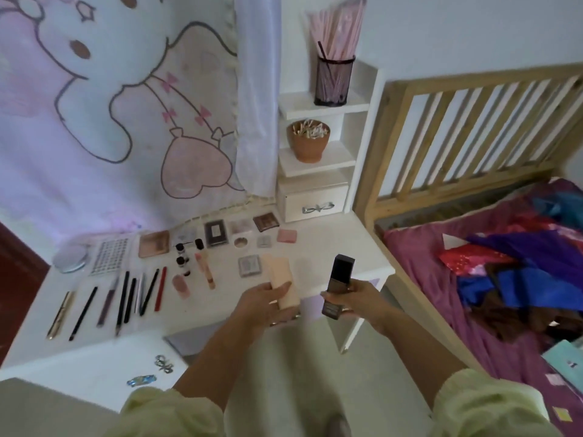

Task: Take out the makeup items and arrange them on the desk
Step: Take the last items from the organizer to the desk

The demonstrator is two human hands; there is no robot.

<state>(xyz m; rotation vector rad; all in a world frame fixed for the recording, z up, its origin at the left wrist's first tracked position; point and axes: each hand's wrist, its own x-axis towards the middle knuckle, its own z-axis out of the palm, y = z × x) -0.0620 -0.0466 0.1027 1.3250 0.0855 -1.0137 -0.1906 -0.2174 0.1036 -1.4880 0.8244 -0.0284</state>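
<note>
Both hands held makeup items over the near edge of the desk (334, 247).
The left hand (268, 302) curled its fingers round a peach tube (280, 275), whose far end stuck out past the thumb. The right hand (358, 299) gripped a dark bottle (338, 283) by its lower half, cap pointing away. A grey compact (249, 265) lay just beyond the left grip, and a row of pencils (126, 294) lay well to its left.

Sleeves of soft pale yellow-green fabric, left sleeve (164, 411) and right sleeve (485, 405) alike, cuffs gathered into puffy crumpled folds near the elbows, forearms bare beyond them, left hand (268, 302) with what look like thin metallic rings on two fingers
</note>
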